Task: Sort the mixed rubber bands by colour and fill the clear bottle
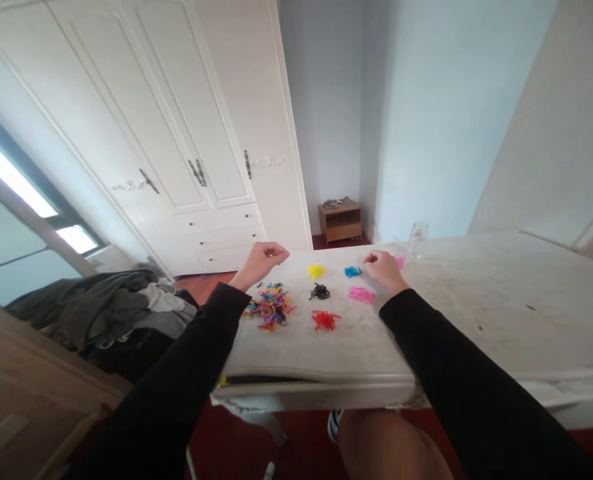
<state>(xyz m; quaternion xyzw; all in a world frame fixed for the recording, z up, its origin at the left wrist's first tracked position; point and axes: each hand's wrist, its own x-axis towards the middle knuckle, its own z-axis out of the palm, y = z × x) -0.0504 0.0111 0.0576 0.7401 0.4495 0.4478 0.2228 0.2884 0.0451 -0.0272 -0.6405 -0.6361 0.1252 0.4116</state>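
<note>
My left hand (261, 261) is raised over the table's far left part with thumb and fingertips pinched together; anything between them is too small to see. Below it lies a mixed multicoloured pile (272, 307) of small thin pieces resembling rubber bands. My right hand (382, 268) is also closed, its fingers curled beside the blue pile (352, 271), and its contents are hidden. Single-colour piles lie between the hands: yellow (316, 271), black (320, 291), red (325, 320) and pink (361, 295). Another pink patch (400, 263) is partly covered by my right hand.
The pale table (456, 320) extends far to the right. A clear glass (418, 240) stands near its back edge. Beyond are a white wardrobe (176, 100) and a small wooden nightstand (344, 222). Dark clothes (111, 307) are heaped at left.
</note>
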